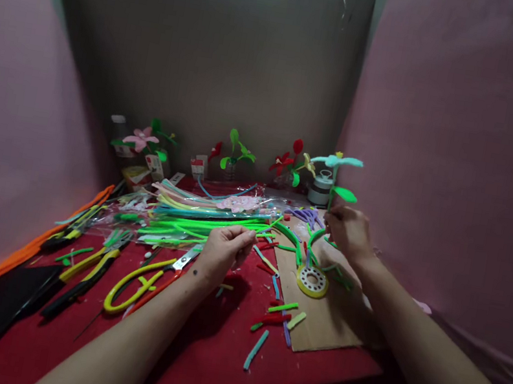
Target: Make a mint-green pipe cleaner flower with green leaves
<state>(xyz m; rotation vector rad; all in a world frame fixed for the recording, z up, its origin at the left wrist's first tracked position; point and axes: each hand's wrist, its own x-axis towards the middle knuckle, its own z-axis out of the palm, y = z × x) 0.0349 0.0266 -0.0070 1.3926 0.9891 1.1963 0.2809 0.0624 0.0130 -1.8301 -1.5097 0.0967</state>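
Observation:
My right hand (345, 232) is closed around the stem of a pipe-cleaner flower (338, 161), held upright above the cardboard (332, 329). The flower has light blue petals, a yellow centre and a green leaf (345, 194). My left hand (227, 249) has its fingers pressed together over the red cloth, beside the bright green pipe cleaners (191, 227); what it grips, if anything, is too small to make out. On the cardboard lies a yellow-rimmed disc with holes (312, 282), near bent green pieces (295, 238).
Scissors (137, 287) and pliers (96, 270) lie left of my left arm. Cut pieces (256, 349) are scattered on the red cloth (207, 367). Other flowers (141, 139) and a small jar (321, 188) stand at the back. Pink sheets (464, 154) hang on both sides.

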